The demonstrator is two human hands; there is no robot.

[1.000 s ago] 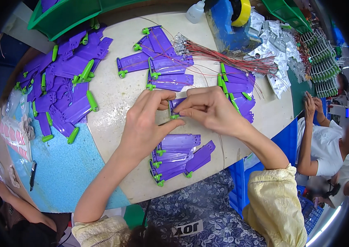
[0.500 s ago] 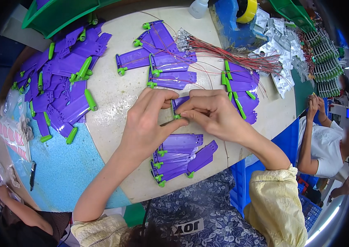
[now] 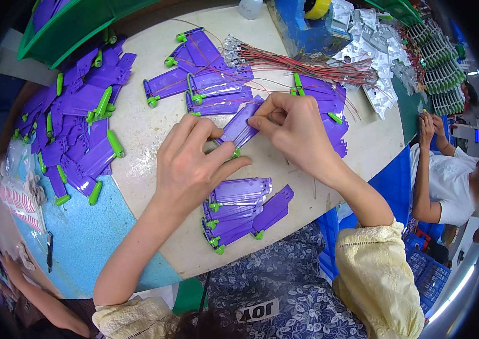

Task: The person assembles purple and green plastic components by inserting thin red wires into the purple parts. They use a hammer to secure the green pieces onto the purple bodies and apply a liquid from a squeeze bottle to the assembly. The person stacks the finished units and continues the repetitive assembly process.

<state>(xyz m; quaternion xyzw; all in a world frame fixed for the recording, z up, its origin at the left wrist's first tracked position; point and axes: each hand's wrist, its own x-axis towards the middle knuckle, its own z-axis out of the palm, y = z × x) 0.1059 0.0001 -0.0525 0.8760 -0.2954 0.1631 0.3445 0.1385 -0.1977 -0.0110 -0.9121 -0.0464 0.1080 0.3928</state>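
Observation:
A purple plastic panel with a green end [image 3: 240, 123] is tilted between my two hands. My right hand [image 3: 301, 133] pinches it at its upper right side. Against its lower left end lie the fingertips of my left hand [image 3: 187, 164], whose thumb is stretched apart from the other fingers. Part of the green end is hidden by those fingers. Just below my hands, a fanned stack of purple panels [image 3: 238, 198] lies on the table. Beyond them are several purple panels with thin red wires [image 3: 211, 85].
At left lies a large pile of purple and green parts [image 3: 81, 107], near a green bin [image 3: 70, 34]. A bundle of red wires [image 3: 307, 69] and silver metal plates [image 3: 372, 56] lie at the far right. More purple panels [image 3: 321, 101] sit right. Another person [image 3: 443, 175] works there.
The panel has turned and now shows more of its length between my hands. My left thumb has come away from it, while my right hand has shifted up its side.

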